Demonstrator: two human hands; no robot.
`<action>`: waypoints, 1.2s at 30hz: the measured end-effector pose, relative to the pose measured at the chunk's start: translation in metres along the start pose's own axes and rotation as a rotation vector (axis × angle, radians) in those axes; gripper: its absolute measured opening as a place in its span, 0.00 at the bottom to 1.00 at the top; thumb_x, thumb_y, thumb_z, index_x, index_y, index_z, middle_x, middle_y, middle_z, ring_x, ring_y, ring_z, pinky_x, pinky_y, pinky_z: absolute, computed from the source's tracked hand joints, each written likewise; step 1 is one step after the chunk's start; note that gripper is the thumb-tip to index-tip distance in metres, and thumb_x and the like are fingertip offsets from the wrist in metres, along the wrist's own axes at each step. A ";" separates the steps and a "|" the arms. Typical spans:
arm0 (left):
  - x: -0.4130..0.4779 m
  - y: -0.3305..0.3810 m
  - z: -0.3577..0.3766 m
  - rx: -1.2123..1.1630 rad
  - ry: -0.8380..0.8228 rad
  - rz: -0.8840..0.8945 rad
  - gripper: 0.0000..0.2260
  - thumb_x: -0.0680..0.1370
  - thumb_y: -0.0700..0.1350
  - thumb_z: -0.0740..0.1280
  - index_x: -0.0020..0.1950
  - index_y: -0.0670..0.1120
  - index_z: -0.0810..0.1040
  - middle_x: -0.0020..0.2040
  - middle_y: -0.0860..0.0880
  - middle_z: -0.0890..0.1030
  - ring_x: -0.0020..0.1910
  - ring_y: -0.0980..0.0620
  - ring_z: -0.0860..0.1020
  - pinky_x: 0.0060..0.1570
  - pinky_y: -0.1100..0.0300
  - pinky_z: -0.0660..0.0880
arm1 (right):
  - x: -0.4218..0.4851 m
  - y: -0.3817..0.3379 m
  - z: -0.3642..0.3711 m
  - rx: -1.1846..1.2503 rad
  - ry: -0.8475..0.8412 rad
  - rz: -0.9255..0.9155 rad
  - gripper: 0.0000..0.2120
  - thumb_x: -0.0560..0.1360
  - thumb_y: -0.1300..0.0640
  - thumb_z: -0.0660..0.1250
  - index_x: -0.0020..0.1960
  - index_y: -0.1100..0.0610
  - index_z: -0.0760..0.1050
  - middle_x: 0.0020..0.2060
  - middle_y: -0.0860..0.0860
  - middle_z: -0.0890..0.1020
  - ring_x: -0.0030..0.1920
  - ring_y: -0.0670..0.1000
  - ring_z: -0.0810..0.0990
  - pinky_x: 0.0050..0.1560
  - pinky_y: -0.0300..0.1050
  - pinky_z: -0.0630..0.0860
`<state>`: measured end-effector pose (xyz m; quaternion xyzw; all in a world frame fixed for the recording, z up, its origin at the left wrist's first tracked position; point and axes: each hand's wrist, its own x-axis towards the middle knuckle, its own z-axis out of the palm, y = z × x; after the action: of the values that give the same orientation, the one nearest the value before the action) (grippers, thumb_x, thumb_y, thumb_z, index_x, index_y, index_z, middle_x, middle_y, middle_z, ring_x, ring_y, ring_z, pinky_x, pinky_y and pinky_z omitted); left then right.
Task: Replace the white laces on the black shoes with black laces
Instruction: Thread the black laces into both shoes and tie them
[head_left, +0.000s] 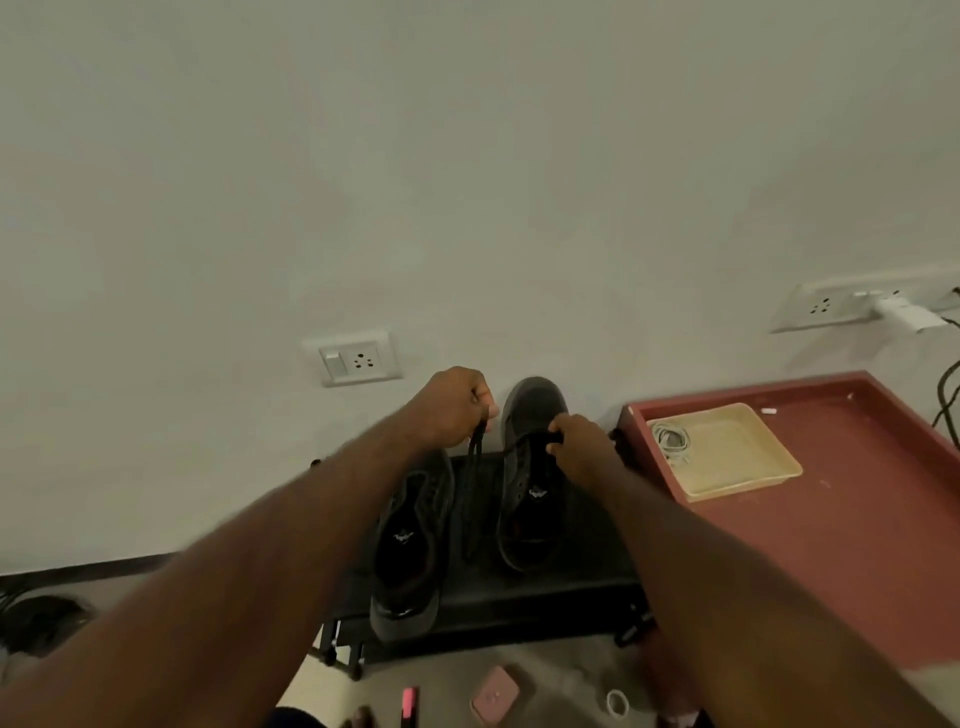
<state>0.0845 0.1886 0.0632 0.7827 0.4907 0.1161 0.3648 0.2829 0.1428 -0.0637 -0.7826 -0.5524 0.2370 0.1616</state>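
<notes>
A red-brown rimmed table stands to the right of a low black bench. The bench carries a left black shoe and a right black shoe, both partly covered by the arms. On the table, a cream square tray holds coiled white laces. The left hand grips a black lace that hangs between the shoes. The right hand pinches it at the right shoe.

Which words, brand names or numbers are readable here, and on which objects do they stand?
No text is readable.
White logo inside the left shoe: too blurred to read.
White logo inside the right shoe: too blurred to read.
</notes>
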 end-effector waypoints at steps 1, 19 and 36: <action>0.002 -0.004 0.004 0.000 -0.002 -0.002 0.08 0.79 0.37 0.66 0.40 0.44 0.76 0.32 0.53 0.80 0.28 0.63 0.78 0.31 0.66 0.74 | 0.003 0.001 0.004 -0.010 0.025 -0.005 0.10 0.80 0.58 0.66 0.60 0.57 0.75 0.58 0.57 0.77 0.57 0.59 0.77 0.61 0.56 0.75; 0.011 -0.004 0.008 -0.016 0.047 0.019 0.07 0.79 0.41 0.68 0.41 0.45 0.76 0.37 0.49 0.83 0.38 0.51 0.81 0.41 0.56 0.80 | 0.018 0.001 -0.017 -0.285 -0.097 -0.102 0.20 0.78 0.65 0.59 0.66 0.52 0.76 0.61 0.58 0.79 0.59 0.59 0.78 0.62 0.52 0.75; -0.050 0.231 -0.142 -0.332 0.544 0.448 0.06 0.79 0.40 0.68 0.45 0.38 0.81 0.39 0.50 0.81 0.36 0.57 0.78 0.29 0.74 0.71 | -0.126 -0.191 -0.303 0.777 0.221 -0.495 0.11 0.81 0.62 0.60 0.59 0.58 0.79 0.48 0.54 0.86 0.49 0.52 0.86 0.50 0.47 0.78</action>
<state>0.1408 0.1524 0.3304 0.7413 0.3612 0.4741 0.3087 0.2644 0.0916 0.3120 -0.5295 -0.5723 0.2957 0.5520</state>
